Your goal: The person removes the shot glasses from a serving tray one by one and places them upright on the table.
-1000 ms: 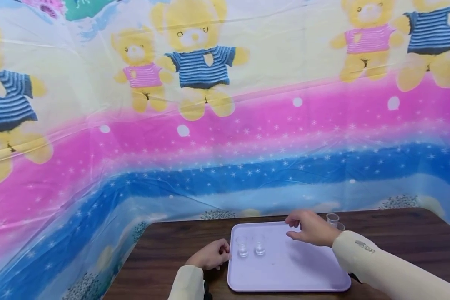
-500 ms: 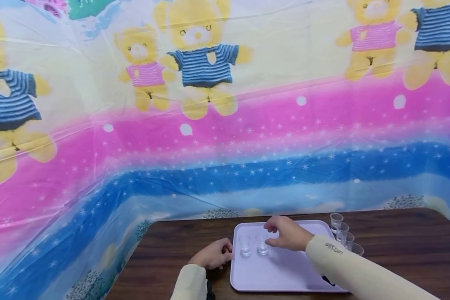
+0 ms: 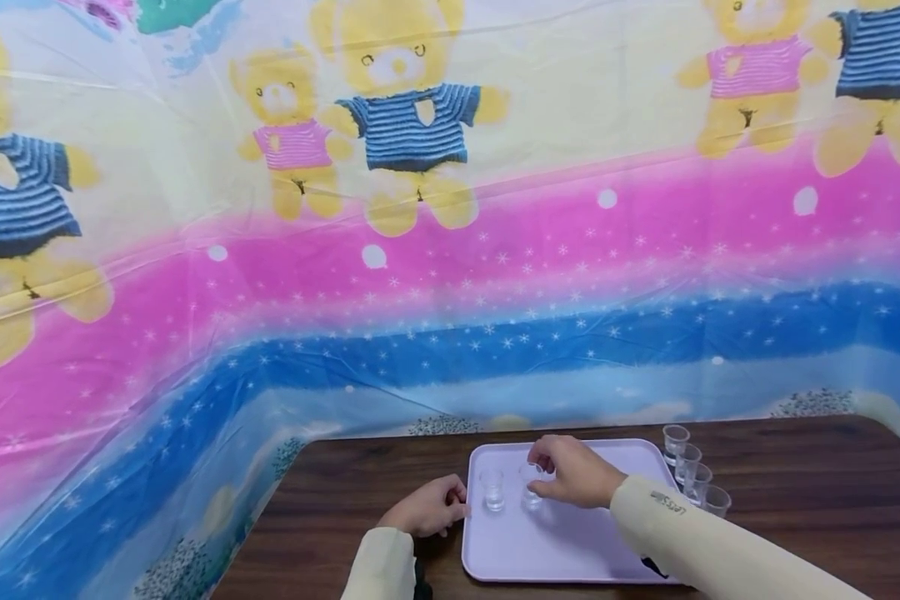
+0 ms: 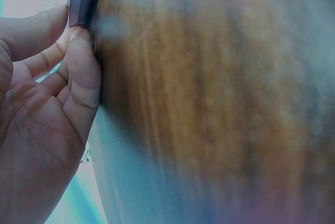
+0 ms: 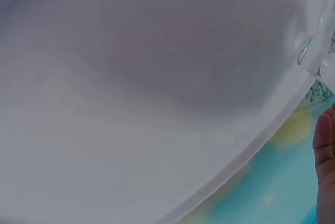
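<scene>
A lilac tray lies on the dark wooden table, with two small clear shot glasses upright near its left side. My left hand is at the tray's left edge; in the left wrist view its thumb and fingers pinch the rim. Over the tray, my right hand has thumb and fingertips around the right-hand shot glass. The other shot glass stands just left of it, untouched. In the right wrist view only part of the right hand shows, beside clear glass at the frame's edge.
Several more clear shot glasses stand in a row along the tray's right side, partly behind the right sleeve. The wooden table reaches back to a cartoon-bear curtain.
My right hand has come left from the tray's right part to the second shot glass and taken hold of it; the glass has shifted slightly right. The left hand stays at the tray's edge.
</scene>
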The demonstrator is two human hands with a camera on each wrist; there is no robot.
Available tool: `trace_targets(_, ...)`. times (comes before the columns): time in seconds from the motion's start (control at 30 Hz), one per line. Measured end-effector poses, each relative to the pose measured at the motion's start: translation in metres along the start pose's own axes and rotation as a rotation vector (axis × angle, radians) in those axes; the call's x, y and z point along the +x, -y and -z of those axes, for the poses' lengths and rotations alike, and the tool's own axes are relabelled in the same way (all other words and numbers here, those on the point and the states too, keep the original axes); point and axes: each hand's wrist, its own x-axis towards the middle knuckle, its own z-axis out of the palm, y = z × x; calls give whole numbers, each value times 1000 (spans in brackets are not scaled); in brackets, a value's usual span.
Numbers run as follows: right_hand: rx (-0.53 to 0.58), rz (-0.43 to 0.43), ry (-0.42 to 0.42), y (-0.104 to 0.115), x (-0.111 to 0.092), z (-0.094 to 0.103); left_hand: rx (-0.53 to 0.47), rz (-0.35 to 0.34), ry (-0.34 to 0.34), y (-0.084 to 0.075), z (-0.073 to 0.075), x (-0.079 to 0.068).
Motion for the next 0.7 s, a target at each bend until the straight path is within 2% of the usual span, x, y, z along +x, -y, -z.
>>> trace_targets(0.2,-42,26,-5,-12,-15,20,5,28,6,-1,0,0)
trace_targets(0.37,-98,39,-3,-20,-32,43,0,17,3,1,-1,-1)
trace_targets(0.7,-165,10,-27,-46,-79,84,5,3,13,0,-1,0)
